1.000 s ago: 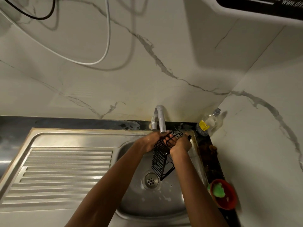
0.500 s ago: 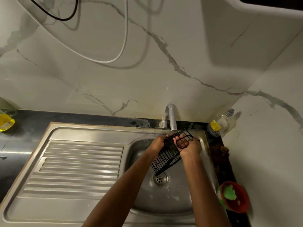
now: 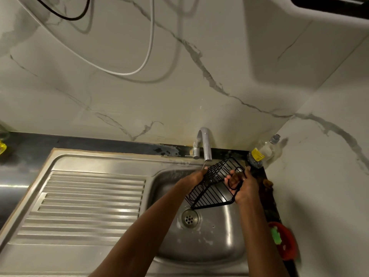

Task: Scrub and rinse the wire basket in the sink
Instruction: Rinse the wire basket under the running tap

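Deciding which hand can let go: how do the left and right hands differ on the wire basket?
The right hand curls its fingers round the wire basket at its right end; the left hand lies against its left side, grip hidden. The right sits nearer the bottle, the left under the tap. Both are over the sink.

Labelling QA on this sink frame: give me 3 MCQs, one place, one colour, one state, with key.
1. Where is the wire basket?
A. on the draining board
B. held over the sink bowl, under the tap
C. on the counter by the bottle

2. What colour is the small bowl at the sink's right?
A. red
B. blue
C. white

3. What is the right hand doing?
A. hanging idle
B. turning the tap
C. gripping the basket's end

Key: B, the basket hangs above the drain, below the tap; A, red rim around a green sponge; C, fingers curl round the wire, while the left hand holds the other end.
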A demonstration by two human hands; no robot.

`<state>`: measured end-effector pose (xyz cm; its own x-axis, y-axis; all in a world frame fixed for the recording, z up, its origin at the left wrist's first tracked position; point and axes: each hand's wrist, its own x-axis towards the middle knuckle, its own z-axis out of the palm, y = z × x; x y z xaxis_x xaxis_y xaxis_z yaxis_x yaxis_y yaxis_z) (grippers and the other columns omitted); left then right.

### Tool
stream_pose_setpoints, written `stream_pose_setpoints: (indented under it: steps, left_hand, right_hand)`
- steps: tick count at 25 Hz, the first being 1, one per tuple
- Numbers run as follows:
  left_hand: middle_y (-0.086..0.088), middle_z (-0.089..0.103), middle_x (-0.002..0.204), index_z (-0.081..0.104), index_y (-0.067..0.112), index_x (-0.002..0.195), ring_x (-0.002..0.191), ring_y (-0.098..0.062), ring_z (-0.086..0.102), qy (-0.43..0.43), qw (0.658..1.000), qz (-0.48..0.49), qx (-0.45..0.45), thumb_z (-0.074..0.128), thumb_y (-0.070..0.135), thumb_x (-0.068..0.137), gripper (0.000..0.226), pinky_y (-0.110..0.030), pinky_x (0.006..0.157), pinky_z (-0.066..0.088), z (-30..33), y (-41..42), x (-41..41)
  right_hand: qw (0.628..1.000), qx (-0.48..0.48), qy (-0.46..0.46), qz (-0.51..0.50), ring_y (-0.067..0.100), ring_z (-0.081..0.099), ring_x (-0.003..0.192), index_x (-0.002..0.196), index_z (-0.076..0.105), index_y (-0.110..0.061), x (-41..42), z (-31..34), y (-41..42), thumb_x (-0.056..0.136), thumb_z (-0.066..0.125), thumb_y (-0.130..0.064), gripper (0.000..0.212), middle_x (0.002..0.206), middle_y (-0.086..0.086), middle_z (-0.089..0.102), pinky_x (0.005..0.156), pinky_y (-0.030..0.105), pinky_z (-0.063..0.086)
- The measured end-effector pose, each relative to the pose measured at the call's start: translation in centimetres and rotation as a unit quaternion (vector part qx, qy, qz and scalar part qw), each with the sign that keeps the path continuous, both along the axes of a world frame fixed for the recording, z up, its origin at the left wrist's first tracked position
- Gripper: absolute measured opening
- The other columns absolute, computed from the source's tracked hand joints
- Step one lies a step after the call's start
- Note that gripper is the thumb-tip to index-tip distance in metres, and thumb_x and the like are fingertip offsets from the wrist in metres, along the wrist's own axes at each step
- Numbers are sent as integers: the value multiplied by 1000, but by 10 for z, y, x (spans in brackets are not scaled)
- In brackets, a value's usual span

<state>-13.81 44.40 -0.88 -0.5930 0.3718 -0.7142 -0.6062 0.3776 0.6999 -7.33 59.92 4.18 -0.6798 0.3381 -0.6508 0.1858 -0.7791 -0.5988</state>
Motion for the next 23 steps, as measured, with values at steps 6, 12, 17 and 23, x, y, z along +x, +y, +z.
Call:
stream_pose_setpoints:
  steps: [6,12,17,23]
  left_hand:
    - [-21,52,145,50,9,146,133,-39,51,-66,996,54,-38,52,63,99,72,-48,112,43,-22,-37,10]
    - [-23,68,127,65,3,131,119,-39,62,-197,973,116,27,76,61,80,78,-55,104,49,-37,-86,30]
    - [-16,72,122,67,6,134,115,-35,67,-268,945,188,17,85,67,53,103,-39,80,55,-72,-119,48]
    - [-10,67,84,72,9,86,56,-17,56,-287,907,280,125,77,52,65,48,-24,55,42,-36,-143,72]
  right_hand:
    - [998,-55,-1,-27,20,65,46,81,50,-11,2,-4,6,105,40,-43,41,57,9,66,45,29,56]
    - [996,-60,-58,-15,21,68,45,74,59,-3,-22,-6,2,106,40,-21,42,58,13,69,41,30,56]
    - [984,18,-156,88,18,66,40,83,63,5,-47,-29,-3,107,39,-12,38,55,12,69,40,25,55]
    - [947,96,-207,225,23,71,54,109,65,5,-64,-43,-11,102,47,-14,28,76,17,72,40,24,54]
